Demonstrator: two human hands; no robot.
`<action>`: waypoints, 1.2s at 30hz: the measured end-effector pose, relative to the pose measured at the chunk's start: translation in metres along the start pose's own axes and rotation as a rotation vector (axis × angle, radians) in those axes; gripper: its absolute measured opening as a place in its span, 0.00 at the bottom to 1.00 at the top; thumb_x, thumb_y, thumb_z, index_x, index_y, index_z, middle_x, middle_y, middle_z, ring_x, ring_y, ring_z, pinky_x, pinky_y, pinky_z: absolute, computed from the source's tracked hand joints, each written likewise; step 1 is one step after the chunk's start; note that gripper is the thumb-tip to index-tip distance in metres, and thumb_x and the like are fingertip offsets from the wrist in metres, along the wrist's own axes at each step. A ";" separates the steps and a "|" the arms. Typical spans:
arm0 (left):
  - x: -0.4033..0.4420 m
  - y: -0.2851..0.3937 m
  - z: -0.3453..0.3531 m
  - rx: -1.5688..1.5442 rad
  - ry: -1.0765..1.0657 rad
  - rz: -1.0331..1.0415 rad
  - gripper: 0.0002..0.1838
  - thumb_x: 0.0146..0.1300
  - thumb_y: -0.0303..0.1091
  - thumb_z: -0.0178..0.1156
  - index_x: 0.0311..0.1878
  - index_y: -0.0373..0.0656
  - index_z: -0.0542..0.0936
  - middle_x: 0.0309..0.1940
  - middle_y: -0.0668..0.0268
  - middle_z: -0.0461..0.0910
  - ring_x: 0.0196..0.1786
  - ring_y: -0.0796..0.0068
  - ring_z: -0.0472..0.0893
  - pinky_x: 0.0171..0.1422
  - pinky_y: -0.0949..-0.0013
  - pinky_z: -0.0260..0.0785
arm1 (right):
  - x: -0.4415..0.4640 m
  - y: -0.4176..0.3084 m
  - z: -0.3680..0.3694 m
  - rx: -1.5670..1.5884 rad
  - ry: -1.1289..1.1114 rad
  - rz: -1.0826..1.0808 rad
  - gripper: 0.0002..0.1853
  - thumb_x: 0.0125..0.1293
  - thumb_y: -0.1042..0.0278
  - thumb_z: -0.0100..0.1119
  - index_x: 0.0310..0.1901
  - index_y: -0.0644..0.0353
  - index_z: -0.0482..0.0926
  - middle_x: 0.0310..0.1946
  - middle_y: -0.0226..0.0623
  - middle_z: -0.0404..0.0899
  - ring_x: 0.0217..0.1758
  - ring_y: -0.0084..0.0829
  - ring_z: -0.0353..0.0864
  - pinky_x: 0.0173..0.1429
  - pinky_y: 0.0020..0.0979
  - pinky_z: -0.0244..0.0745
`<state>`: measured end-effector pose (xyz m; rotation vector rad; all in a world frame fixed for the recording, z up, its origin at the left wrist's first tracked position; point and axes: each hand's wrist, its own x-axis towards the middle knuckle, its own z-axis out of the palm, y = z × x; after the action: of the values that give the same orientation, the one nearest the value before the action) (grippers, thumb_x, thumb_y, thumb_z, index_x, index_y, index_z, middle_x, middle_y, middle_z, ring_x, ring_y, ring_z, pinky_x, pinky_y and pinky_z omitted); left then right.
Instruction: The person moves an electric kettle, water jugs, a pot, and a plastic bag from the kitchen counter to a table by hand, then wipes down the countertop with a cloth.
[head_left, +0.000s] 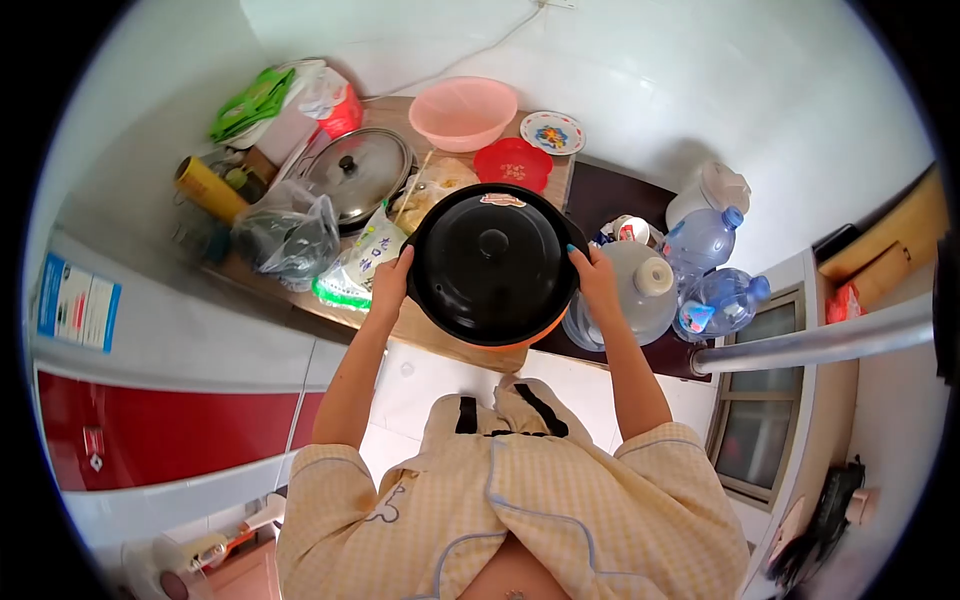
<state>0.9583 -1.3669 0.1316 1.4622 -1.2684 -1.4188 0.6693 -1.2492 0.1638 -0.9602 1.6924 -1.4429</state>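
Between my hands is a lidded pot (490,285), black on top with a round knob and a small sticker near its far rim; a strip of orange shows low on its near side. My left hand (394,278) is closed on the handle at the pot's left. On the opposite side, my right hand (596,278) grips the other handle. The pot is level and in front of the table's near edge as I see it; whether it touches the table is hidden. A white-and-green plastic bag (362,258) lies beside my left hand, and a large clear water jug (640,290) stands by my right.
A pink basin (463,112), a red scalloped dish (513,163) and a patterned plate (552,132) sit at the back. To the left are a glass-lidded pan (360,180) and a clear plastic bag (290,245). Blue-capped bottles (703,240) crowd the right, near a metal pipe (820,342).
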 end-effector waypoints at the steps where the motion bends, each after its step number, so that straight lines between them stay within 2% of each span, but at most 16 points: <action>1: 0.011 -0.003 0.001 0.007 -0.025 0.017 0.23 0.60 0.52 0.54 0.27 0.38 0.78 0.14 0.77 0.66 0.14 0.86 0.59 0.17 0.78 0.46 | 0.006 0.006 0.002 -0.007 0.013 0.006 0.13 0.61 0.62 0.52 0.33 0.66 0.75 0.23 0.25 0.71 0.29 0.17 0.66 0.34 0.23 0.62; 4: 0.033 -0.023 0.006 0.076 -0.044 0.024 0.24 0.59 0.53 0.53 0.25 0.39 0.78 0.13 0.75 0.65 0.14 0.85 0.59 0.17 0.77 0.47 | 0.017 0.029 0.007 -0.092 0.049 -0.007 0.13 0.61 0.61 0.52 0.33 0.65 0.75 0.21 0.30 0.73 0.27 0.20 0.67 0.33 0.26 0.63; 8: 0.059 -0.050 0.013 0.225 -0.036 0.096 0.26 0.59 0.54 0.52 0.24 0.37 0.77 0.13 0.73 0.66 0.14 0.82 0.61 0.18 0.75 0.50 | 0.020 0.061 0.010 -0.361 0.127 0.031 0.15 0.59 0.58 0.54 0.32 0.66 0.74 0.22 0.42 0.74 0.24 0.31 0.70 0.32 0.32 0.65; 9: 0.061 -0.054 0.012 0.298 -0.058 0.057 0.26 0.59 0.54 0.52 0.28 0.35 0.78 0.14 0.71 0.67 0.16 0.81 0.63 0.19 0.74 0.51 | 0.021 0.059 0.013 -0.439 0.131 0.059 0.16 0.58 0.58 0.54 0.31 0.66 0.73 0.22 0.46 0.74 0.25 0.35 0.71 0.33 0.34 0.65; 10: 0.063 -0.059 0.012 0.302 -0.066 0.053 0.26 0.59 0.54 0.52 0.28 0.35 0.78 0.14 0.71 0.67 0.16 0.81 0.63 0.19 0.74 0.51 | 0.022 0.056 0.015 -0.440 0.135 0.067 0.16 0.58 0.58 0.54 0.31 0.66 0.73 0.22 0.46 0.74 0.25 0.35 0.71 0.33 0.34 0.65; 12: 0.066 -0.065 0.012 0.297 -0.077 -0.009 0.27 0.60 0.54 0.52 0.33 0.33 0.78 0.14 0.71 0.67 0.16 0.81 0.63 0.19 0.74 0.51 | 0.022 0.051 0.023 -0.435 0.175 0.021 0.16 0.59 0.57 0.54 0.29 0.66 0.73 0.19 0.37 0.72 0.25 0.25 0.70 0.32 0.31 0.65; 13: 0.067 -0.065 0.010 0.337 -0.101 -0.032 0.28 0.60 0.53 0.51 0.39 0.31 0.77 0.19 0.66 0.73 0.21 0.78 0.69 0.25 0.74 0.59 | 0.024 0.052 0.025 -0.432 0.184 0.024 0.16 0.59 0.57 0.54 0.29 0.66 0.73 0.19 0.37 0.72 0.25 0.25 0.70 0.32 0.31 0.65; 15: 0.068 -0.066 0.011 0.340 -0.079 0.001 0.27 0.60 0.53 0.51 0.35 0.30 0.77 0.20 0.61 0.75 0.24 0.74 0.71 0.30 0.70 0.61 | 0.025 0.057 0.030 -0.537 0.192 0.072 0.18 0.58 0.57 0.54 0.26 0.67 0.68 0.23 0.53 0.72 0.30 0.49 0.74 0.34 0.41 0.65; 16: 0.067 -0.068 0.010 0.340 -0.050 0.030 0.28 0.60 0.52 0.51 0.31 0.28 0.77 0.21 0.55 0.76 0.27 0.70 0.72 0.35 0.66 0.62 | 0.024 0.061 0.033 -0.536 0.192 0.075 0.18 0.58 0.57 0.54 0.26 0.67 0.68 0.23 0.53 0.72 0.30 0.49 0.74 0.34 0.41 0.65; 18: 0.078 -0.083 0.004 0.362 -0.062 0.018 0.28 0.60 0.52 0.51 0.33 0.29 0.78 0.23 0.53 0.77 0.28 0.65 0.75 0.36 0.65 0.64 | 0.022 0.068 0.040 -0.406 0.188 0.145 0.18 0.58 0.57 0.54 0.27 0.67 0.68 0.23 0.54 0.71 0.29 0.53 0.72 0.33 0.42 0.64; 21: 0.087 -0.094 -0.002 0.385 -0.049 0.037 0.29 0.60 0.54 0.50 0.35 0.31 0.78 0.26 0.51 0.78 0.31 0.59 0.77 0.39 0.64 0.65 | 0.021 0.083 0.047 -0.417 0.178 0.168 0.18 0.58 0.57 0.54 0.27 0.68 0.68 0.24 0.54 0.72 0.30 0.53 0.72 0.33 0.42 0.64; 23: 0.087 -0.094 -0.006 0.461 -0.072 -0.029 0.29 0.61 0.53 0.49 0.36 0.29 0.78 0.28 0.56 0.79 0.33 0.67 0.76 0.40 0.67 0.65 | 0.020 0.092 0.051 -0.435 0.177 0.155 0.18 0.58 0.57 0.54 0.28 0.68 0.68 0.24 0.54 0.72 0.30 0.53 0.72 0.33 0.41 0.65; 24: 0.087 -0.093 -0.006 0.462 -0.068 -0.028 0.29 0.61 0.53 0.49 0.36 0.29 0.78 0.28 0.56 0.79 0.33 0.67 0.76 0.40 0.67 0.65 | 0.020 0.093 0.053 -0.458 0.178 0.145 0.18 0.58 0.58 0.54 0.28 0.68 0.68 0.24 0.55 0.72 0.30 0.52 0.73 0.33 0.41 0.65; 28: 0.096 -0.099 -0.007 0.579 -0.054 0.018 0.30 0.61 0.55 0.48 0.32 0.31 0.78 0.23 0.51 0.77 0.29 0.61 0.76 0.37 0.64 0.64 | 0.030 0.105 0.061 -0.441 0.225 0.046 0.17 0.58 0.57 0.54 0.31 0.68 0.70 0.25 0.55 0.74 0.32 0.52 0.74 0.35 0.41 0.66; 30: 0.097 -0.102 -0.006 0.615 -0.009 0.134 0.30 0.61 0.56 0.48 0.30 0.31 0.78 0.22 0.51 0.76 0.27 0.59 0.76 0.35 0.62 0.64 | 0.040 0.106 0.060 -0.434 0.214 0.064 0.17 0.58 0.57 0.54 0.32 0.68 0.70 0.25 0.55 0.74 0.32 0.53 0.74 0.35 0.42 0.67; 36: 0.097 -0.086 0.003 0.819 0.044 0.119 0.32 0.61 0.57 0.45 0.23 0.32 0.76 0.21 0.48 0.75 0.26 0.50 0.75 0.34 0.56 0.64 | 0.054 0.105 0.064 -0.563 0.211 0.105 0.19 0.59 0.55 0.53 0.33 0.68 0.71 0.25 0.58 0.74 0.32 0.55 0.75 0.35 0.45 0.68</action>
<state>0.9605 -1.4377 0.0230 1.8613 -1.9990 -0.7915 0.6897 -1.3153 0.0489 -1.0091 2.3399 -1.0405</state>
